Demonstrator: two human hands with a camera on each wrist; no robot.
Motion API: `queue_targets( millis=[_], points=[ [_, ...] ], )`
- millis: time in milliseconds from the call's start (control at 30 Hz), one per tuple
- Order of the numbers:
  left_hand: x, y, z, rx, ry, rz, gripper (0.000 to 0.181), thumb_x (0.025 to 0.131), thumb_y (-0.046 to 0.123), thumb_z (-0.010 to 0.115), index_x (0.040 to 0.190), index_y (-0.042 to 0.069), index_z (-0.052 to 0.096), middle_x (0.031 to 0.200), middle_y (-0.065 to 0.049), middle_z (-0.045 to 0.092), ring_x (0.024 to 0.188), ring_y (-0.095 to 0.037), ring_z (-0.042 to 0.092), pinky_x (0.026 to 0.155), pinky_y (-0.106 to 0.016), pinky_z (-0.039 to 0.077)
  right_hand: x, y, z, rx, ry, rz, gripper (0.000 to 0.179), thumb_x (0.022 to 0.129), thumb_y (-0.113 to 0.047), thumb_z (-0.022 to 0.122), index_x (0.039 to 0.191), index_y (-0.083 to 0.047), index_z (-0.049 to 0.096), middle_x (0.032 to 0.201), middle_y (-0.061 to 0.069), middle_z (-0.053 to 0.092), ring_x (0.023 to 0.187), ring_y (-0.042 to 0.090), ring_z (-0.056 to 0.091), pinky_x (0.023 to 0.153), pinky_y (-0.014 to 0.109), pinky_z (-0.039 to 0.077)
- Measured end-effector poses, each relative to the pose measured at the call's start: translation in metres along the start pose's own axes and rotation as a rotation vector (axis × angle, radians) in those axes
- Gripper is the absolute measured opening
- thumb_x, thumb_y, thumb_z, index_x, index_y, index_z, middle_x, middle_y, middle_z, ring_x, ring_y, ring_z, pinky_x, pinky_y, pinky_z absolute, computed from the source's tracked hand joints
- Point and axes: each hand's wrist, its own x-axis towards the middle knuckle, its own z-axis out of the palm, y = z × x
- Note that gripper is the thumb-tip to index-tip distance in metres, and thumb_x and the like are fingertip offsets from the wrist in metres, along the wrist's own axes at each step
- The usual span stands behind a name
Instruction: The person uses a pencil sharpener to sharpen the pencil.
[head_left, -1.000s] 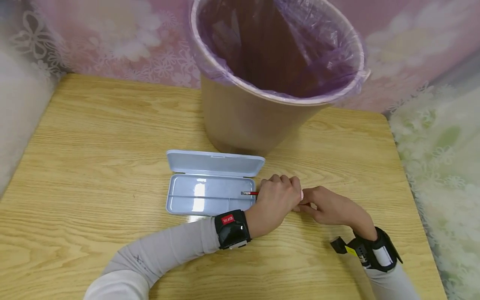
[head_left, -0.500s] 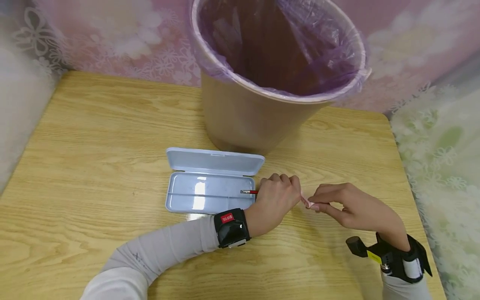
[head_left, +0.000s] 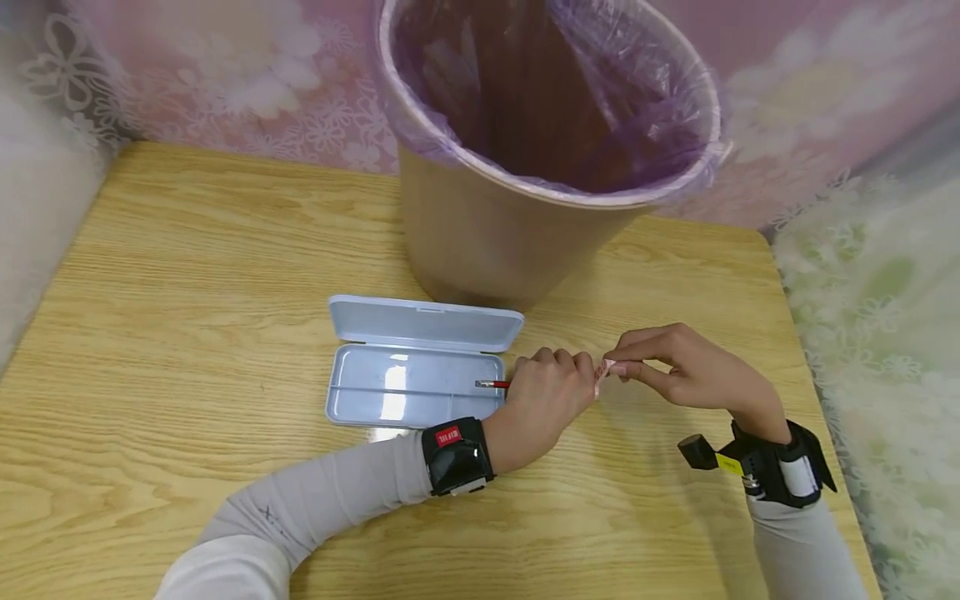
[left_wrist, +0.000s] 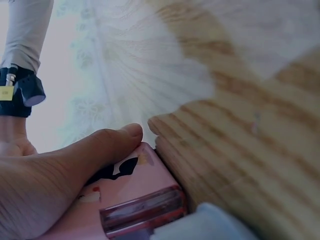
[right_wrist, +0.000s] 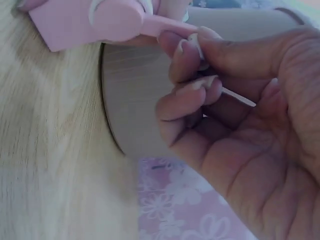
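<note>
My left hand [head_left: 543, 408] grips a pink crank pencil sharpener [left_wrist: 145, 180], its thumb lying along the printed top in the left wrist view. A clear reddish window shows in the sharpener's side there. In the right wrist view, a pink crank arm [right_wrist: 170, 25] runs out from the round hub of the body. My right hand [head_left: 678, 367] pinches the outer end of that crank between thumb and fingertips. From the left side of my left hand, a red pencil [head_left: 492, 384] pokes out with a silvery end, over the right end of an open pale blue pencil case [head_left: 390, 379].
The case's raised lid [head_left: 427, 325] stands just in front of a tall beige bin [head_left: 495, 233] lined with a purple bag. Both rest on a wood-grain table [head_left: 187, 333], with flowered cloth behind and to the right.
My right hand swings out to the right from close beside the left, then upward, carrying the crank end round. My left hand, the sharpener and the pencil keep nearly the same place.
</note>
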Motion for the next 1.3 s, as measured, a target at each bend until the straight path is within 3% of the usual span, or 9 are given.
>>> queue_targets(
  millis=[133, 233, 400, 533, 733, 900, 1133, 1300],
  points=[
    [0.000, 0.002, 0.000, 0.009, 0.021, 0.002, 0.030, 0.107, 0.036, 0.049, 0.081, 0.026, 0.062, 0.058, 0.010, 0.050, 0.050, -0.004, 0.045, 0.043, -0.019, 0.035, 0.005, 0.013, 0.005, -0.041, 0.029, 0.027, 0.033, 0.093, 0.008, 0.065, 0.114, -0.016, 0.076, 0.093, -0.011, 0.066, 0.074, 0.000, 0.054, 0.070, 0.017, 0.045],
    [0.000, 0.004, -0.001, 0.000, -0.008, 0.021, 0.022, 0.105, 0.026, 0.053, 0.086, 0.025, 0.064, 0.061, 0.009, 0.052, 0.052, -0.005, 0.048, 0.043, -0.020, 0.037, 0.007, 0.025, 0.013, -0.058, 0.033, 0.054, 0.031, 0.094, 0.007, 0.064, 0.113, -0.015, 0.076, 0.094, -0.009, 0.069, 0.075, 0.001, 0.056, 0.071, 0.018, 0.046],
    [-0.001, 0.006, -0.001, -0.011, -0.036, 0.009, 0.027, 0.105, 0.031, 0.054, 0.079, 0.023, 0.058, 0.062, 0.008, 0.053, 0.053, -0.006, 0.050, 0.043, -0.020, 0.039, 0.008, 0.034, 0.035, -0.057, -0.044, 0.112, 0.029, 0.095, 0.007, 0.061, 0.098, -0.018, 0.075, 0.089, -0.011, 0.066, 0.072, -0.001, 0.052, 0.066, 0.022, 0.046],
    [0.000, 0.007, -0.001, -0.013, -0.024, -0.001, 0.028, 0.104, 0.027, 0.057, 0.076, 0.022, 0.056, 0.061, 0.009, 0.052, 0.053, -0.006, 0.050, 0.043, -0.020, 0.038, 0.003, 0.024, 0.052, -0.042, -0.105, 0.165, 0.027, 0.096, 0.006, 0.058, 0.090, -0.017, 0.070, 0.081, -0.011, 0.059, 0.067, -0.005, 0.044, 0.061, 0.021, 0.042],
    [0.002, 0.002, -0.007, -0.047, -0.152, 0.048, 0.025, 0.103, 0.038, 0.058, 0.089, 0.018, 0.061, 0.071, 0.006, 0.062, 0.060, -0.008, 0.058, 0.048, -0.023, 0.047, -0.011, -0.002, 0.065, -0.017, -0.106, 0.101, 0.016, 0.097, -0.001, 0.064, 0.092, -0.014, 0.072, 0.085, -0.007, 0.062, 0.073, -0.005, 0.048, 0.064, 0.019, 0.046],
    [0.002, 0.000, -0.008, -0.046, -0.156, 0.045, 0.027, 0.107, 0.035, 0.051, 0.089, 0.018, 0.060, 0.071, 0.006, 0.062, 0.060, -0.007, 0.056, 0.048, -0.022, 0.047, -0.015, -0.015, 0.064, -0.034, -0.071, 0.055, 0.016, 0.097, -0.003, 0.066, 0.091, -0.017, 0.072, 0.084, -0.007, 0.063, 0.075, -0.005, 0.048, 0.065, 0.016, 0.046],
    [0.000, 0.001, -0.005, -0.038, -0.119, 0.050, 0.022, 0.104, 0.027, 0.057, 0.084, 0.019, 0.058, 0.067, 0.007, 0.058, 0.057, -0.005, 0.052, 0.045, -0.020, 0.042, -0.018, -0.034, 0.046, -0.028, -0.088, 0.059, 0.016, 0.096, -0.003, 0.067, 0.093, -0.019, 0.073, 0.082, -0.011, 0.060, 0.073, -0.007, 0.045, 0.060, 0.018, 0.046],
    [0.001, 0.000, -0.004, -0.036, -0.109, 0.058, 0.017, 0.101, 0.019, 0.060, 0.084, 0.018, 0.058, 0.066, 0.006, 0.058, 0.056, -0.005, 0.051, 0.045, -0.021, 0.042, -0.017, -0.046, 0.030, -0.103, -0.059, 0.044, 0.021, 0.093, -0.002, 0.070, 0.102, -0.020, 0.075, 0.088, -0.015, 0.063, 0.077, -0.006, 0.049, 0.063, 0.017, 0.045]
  ],
)
